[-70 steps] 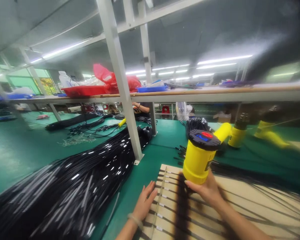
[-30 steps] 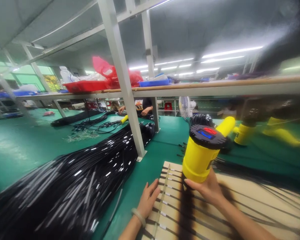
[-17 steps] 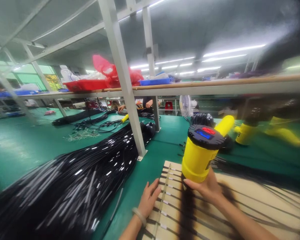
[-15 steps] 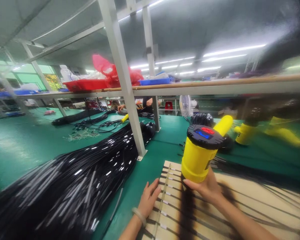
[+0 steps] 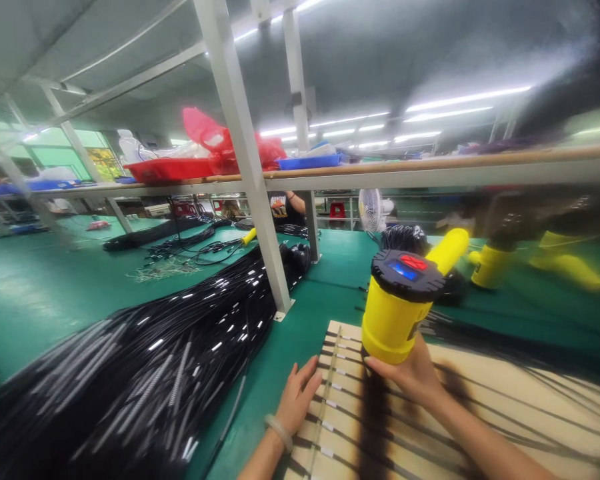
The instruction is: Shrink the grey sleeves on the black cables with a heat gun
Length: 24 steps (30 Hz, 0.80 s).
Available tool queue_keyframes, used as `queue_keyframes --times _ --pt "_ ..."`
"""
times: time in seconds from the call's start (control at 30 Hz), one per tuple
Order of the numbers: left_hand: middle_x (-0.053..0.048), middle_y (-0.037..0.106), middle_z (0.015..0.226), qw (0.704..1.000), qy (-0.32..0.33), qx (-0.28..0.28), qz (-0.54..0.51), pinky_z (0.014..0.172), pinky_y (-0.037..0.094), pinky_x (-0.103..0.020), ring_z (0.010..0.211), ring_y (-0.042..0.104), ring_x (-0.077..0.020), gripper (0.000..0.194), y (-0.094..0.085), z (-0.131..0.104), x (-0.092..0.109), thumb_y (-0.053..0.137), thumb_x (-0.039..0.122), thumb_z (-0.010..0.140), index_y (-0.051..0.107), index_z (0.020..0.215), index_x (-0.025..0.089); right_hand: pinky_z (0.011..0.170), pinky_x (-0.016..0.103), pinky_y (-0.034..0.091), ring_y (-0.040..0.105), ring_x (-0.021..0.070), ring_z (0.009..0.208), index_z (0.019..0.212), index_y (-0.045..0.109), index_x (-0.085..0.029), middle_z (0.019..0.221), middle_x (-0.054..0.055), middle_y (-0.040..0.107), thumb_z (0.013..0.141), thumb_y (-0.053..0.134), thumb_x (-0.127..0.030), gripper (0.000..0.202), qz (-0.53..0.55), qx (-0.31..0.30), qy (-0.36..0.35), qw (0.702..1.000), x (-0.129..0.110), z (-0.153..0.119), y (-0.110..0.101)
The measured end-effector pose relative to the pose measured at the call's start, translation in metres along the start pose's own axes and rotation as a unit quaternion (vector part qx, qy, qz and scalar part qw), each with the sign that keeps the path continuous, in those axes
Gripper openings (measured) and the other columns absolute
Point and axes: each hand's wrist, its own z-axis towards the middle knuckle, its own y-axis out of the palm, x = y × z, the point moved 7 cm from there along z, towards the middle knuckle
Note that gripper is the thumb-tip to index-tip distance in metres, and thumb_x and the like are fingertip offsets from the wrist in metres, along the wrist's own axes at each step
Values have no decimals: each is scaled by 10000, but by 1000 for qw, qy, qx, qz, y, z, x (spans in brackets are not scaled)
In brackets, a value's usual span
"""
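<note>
My right hand (image 5: 420, 379) is closed around the lower part of a yellow heat gun (image 5: 393, 323) with a black cap and a lit blue display. Its nozzle end is hidden behind the hand and points down toward a pale wooden board (image 5: 485, 377). Several black cables (image 5: 347, 405) lie in a row across this board, with short white sleeves near their left ends. Dark scorch marks run down the wood under the tool. My left hand (image 5: 299, 398), fingers stretched out, lies at the board's left edge by the cable ends.
A large bundle of black cables (image 5: 145, 373) covers the green table (image 5: 325, 293) to the left. A white metal post (image 5: 253, 173) rises beyond the board and carries a shelf with a red tray (image 5: 173, 171). A fan (image 5: 373, 210) and a co-worker (image 5: 295, 208) are farther back.
The heat gun has tipped very slightly to the left in my right hand. My left hand stays where it was. Behind the post, the co-worker's arms have shifted.
</note>
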Motion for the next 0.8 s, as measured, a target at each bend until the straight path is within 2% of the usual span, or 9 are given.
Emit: queue_keyframes --times 0.1,0.2,0.33,0.43,0.63,0.8 --pt "-15 422 1314 1000 2 -2 -1 1100 58 -468 1284 260 -236 533 0 0 0 374 513 800 457 1234 214 746 459 486 597 291 846 940 521 -279 956 42 646 567 723 -268 424 -3 -9 5 1000 2 0 2" --pt "-12 432 1309 1000 2 -1 -3 1104 57 -457 1284 259 -229 529 0 1 -1 374 514 798 466 1227 218 741 453 484 591 275 849 1005 452 -272 955 31 632 554 739 -280 535 -5 10 0 1000 5 -1 -1" --pt "-31 430 1309 1000 7 -1 -1 1103 66 -458 1271 295 -231 547 0 1 0 370 514 798 462 1231 194 732 447 485 592 257 830 949 464 -252 937 11 631 547 746 -288 493 -18 2 -2 1000 8 -3 -1" --pt "-47 427 1312 1000 9 -4 5 1104 62 -454 1275 288 -235 568 1 1 0 359 517 801 452 1238 165 757 453 483 598 253 840 948 457 -261 953 5 632 562 739 -278 478 9 2 -8 1000 9 -4 -1" --pt "-35 433 1309 1000 17 1 1 1104 68 -454 1262 318 -222 539 0 1 0 363 512 803 464 1228 197 747 464 482 593 261 837 989 417 -265 942 10 624 555 747 -269 545 4 13 -4 1000 13 -7 -6" --pt "-32 415 1319 1000 -6 4 7 1094 76 -485 1294 228 -257 562 -1 -1 -1 365 523 796 462 1232 182 725 461 490 603 269 818 972 448 -259 923 8 638 552 744 -288 514 -4 10 18 1000 17 -11 -13"
